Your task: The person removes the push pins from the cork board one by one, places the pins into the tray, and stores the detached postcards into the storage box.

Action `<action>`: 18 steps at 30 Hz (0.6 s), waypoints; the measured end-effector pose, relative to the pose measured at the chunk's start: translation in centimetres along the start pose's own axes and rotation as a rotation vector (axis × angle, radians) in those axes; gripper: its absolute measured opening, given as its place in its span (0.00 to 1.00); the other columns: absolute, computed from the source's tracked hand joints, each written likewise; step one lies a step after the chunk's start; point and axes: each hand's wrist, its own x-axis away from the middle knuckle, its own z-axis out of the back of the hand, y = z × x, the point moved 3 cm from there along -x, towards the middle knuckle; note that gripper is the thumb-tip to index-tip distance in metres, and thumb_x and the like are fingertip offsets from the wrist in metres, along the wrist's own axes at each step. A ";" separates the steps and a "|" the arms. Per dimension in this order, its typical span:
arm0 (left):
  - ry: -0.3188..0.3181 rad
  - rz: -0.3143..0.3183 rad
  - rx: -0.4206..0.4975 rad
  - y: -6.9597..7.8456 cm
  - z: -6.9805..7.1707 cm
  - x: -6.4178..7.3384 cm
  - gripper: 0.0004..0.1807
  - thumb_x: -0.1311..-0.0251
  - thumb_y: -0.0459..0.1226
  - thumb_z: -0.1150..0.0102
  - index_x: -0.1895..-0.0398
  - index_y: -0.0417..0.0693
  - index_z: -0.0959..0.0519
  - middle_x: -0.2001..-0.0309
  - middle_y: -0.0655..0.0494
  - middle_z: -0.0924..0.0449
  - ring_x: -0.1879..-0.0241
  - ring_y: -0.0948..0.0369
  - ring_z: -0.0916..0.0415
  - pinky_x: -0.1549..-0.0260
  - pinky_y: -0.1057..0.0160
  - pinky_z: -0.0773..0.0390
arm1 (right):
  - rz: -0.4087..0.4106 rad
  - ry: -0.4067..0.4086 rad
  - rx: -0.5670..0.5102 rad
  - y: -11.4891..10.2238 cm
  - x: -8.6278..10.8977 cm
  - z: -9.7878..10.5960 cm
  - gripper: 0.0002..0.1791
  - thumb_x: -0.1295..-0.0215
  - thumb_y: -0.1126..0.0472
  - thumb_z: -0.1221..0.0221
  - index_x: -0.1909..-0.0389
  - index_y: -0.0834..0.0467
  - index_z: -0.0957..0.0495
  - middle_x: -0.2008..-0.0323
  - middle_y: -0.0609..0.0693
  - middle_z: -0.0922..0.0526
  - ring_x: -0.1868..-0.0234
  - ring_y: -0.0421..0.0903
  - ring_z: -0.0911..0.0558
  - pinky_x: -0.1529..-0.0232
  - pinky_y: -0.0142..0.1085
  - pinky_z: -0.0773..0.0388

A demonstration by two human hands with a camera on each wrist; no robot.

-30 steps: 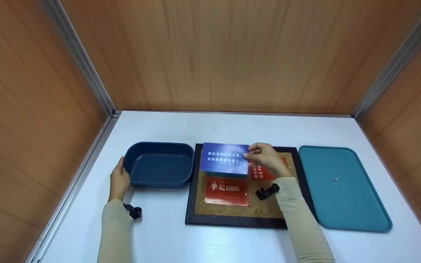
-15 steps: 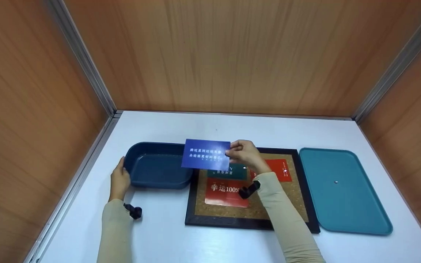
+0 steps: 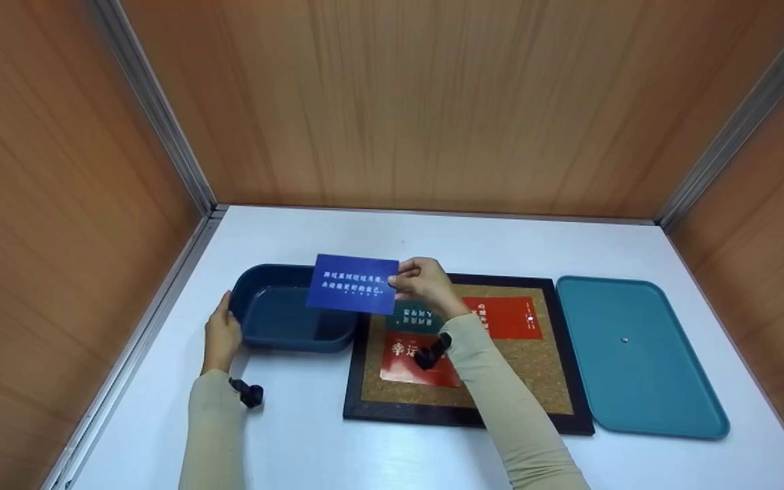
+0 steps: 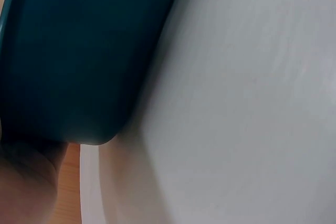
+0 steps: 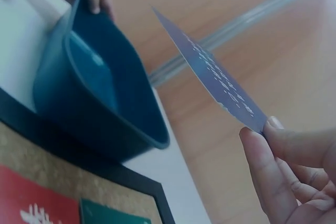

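Observation:
Between thumb and fingers of my right hand (image 3: 422,282) is the right edge of a blue card (image 3: 351,284) with white writing. The card overlaps the right part of a dark blue rectangular bin (image 3: 276,344) in the head view; the right wrist view shows the card (image 5: 210,72) tilted in the air, apart from the bin (image 5: 79,124). My left hand (image 3: 222,333) grips the bin's left side, its fingertips (image 5: 94,4) over the rim. In the left wrist view, the bin's outer wall (image 4: 79,61) fills the upper left.
A dark-framed cork board (image 3: 514,381) lies right of the bin. On it are a red card (image 3: 511,318), a green card (image 3: 409,316) and another red card (image 3: 405,371), partly hidden by my arm. A teal tray (image 3: 650,374) bears one tiny shiny piece (image 3: 624,339). Wooden walls surround the table.
My right hand has carried the blue card leftward from above the cork board to over the bin's right side, uncovering the green card. My left hand has stayed at the bin.

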 end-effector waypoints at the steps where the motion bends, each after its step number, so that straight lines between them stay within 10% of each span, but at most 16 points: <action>1: 0.000 0.001 0.002 0.0 0.0 0.0 0.28 0.29 0.27 0.76 0.26 0.33 0.53 0.26 0.35 0.54 0.26 0.43 0.57 0.26 0.49 0.53 | -0.003 -0.002 0.000 0.0 -0.1 -0.3 0.12 0.41 0.72 0.37 0.58 0.67 0.28 0.68 0.53 0.23 0.72 0.43 0.19 0.65 0.39 0.14; 10: 0.002 0.016 0.011 -0.1 -0.2 -0.1 0.28 0.29 0.27 0.75 0.26 0.33 0.53 0.26 0.35 0.54 0.25 0.43 0.57 0.26 0.50 0.53 | -0.027 -0.009 0.029 0.2 -0.9 -3.1 0.13 0.40 0.71 0.37 0.56 0.67 0.28 0.67 0.53 0.24 0.73 0.42 0.20 0.71 0.34 0.15; 18: -0.003 -0.003 0.001 -0.1 -0.2 -0.1 0.28 0.29 0.26 0.75 0.26 0.33 0.52 0.26 0.34 0.53 0.26 0.42 0.56 0.26 0.49 0.53 | -0.029 0.011 0.014 0.6 -1.6 -4.8 0.14 0.40 0.72 0.38 0.54 0.68 0.28 0.67 0.53 0.23 0.70 0.43 0.18 0.53 0.49 0.18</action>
